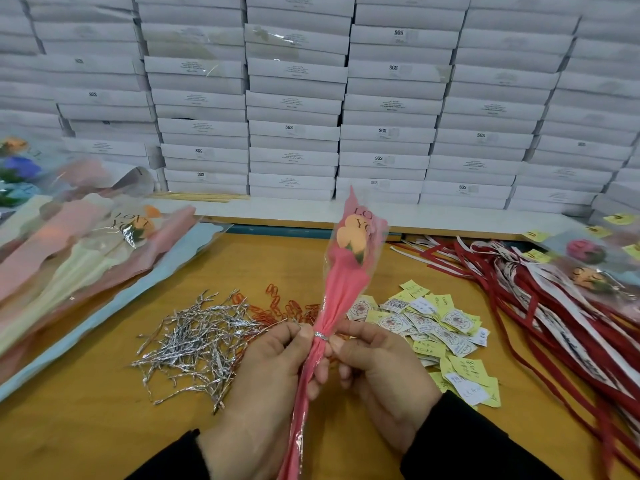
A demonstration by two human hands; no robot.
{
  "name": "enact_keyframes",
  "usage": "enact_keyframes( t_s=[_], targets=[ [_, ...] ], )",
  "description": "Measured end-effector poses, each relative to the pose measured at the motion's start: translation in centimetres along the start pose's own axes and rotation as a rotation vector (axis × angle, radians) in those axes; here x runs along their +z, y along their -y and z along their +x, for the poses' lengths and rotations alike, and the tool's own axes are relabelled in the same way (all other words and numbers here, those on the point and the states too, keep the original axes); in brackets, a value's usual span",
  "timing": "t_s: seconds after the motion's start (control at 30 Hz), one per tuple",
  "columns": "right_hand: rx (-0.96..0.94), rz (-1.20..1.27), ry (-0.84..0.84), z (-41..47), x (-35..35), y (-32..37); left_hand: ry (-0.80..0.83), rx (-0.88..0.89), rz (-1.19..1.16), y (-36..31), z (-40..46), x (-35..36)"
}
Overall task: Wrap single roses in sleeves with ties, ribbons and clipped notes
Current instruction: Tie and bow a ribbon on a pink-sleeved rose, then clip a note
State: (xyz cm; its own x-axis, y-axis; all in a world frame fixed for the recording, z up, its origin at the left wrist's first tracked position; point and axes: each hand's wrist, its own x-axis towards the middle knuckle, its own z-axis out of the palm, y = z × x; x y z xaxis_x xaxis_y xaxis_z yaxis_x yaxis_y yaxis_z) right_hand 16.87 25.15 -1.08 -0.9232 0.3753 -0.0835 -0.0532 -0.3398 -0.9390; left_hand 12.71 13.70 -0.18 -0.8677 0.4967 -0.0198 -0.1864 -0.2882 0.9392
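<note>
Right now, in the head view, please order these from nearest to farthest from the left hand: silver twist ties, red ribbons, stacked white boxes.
From the left hand:
1. Silver twist ties, beside it on the left.
2. Red ribbons, across the table on the right.
3. Stacked white boxes, behind the table.

I read "SGS" on the end labels of several white boxes in the stacked wall. The pink sleeve I hold carries "LOVE YOU", partly covered by the rose; a sleeve on the left pile shows "LOVE YOU" too. Handwriting on the yellow notes is too small to read.
</note>
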Motion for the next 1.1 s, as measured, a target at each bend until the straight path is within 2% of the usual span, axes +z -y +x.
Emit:
enact_keyframes(
  t_s=[0.1, 0.27, 0.43, 1.1],
  targets=[
    [-0.06, -0.059, 0.056, -0.04, -0.07, 0.17, -0.001, 0.003, -0.016, 0.15, 0.21, -0.15],
    [-0.24, -0.205, 0.047, -0.63, 0.34, 0.48, -0.059, 0.0, -0.093, 0.15, 0.5, -0.27],
    [-0.282, -0.241, 0.07, -0.81, 0.52, 0.46, -0.122, 0.011, -0.116, -0.03, 0.55, -0.39],
    [-0.383, -0.248, 0.078, -0.44, 0.08, -0.05, 0.04, 0.002, 0.048, -0.38, 0.03, -0.37]
  ],
)
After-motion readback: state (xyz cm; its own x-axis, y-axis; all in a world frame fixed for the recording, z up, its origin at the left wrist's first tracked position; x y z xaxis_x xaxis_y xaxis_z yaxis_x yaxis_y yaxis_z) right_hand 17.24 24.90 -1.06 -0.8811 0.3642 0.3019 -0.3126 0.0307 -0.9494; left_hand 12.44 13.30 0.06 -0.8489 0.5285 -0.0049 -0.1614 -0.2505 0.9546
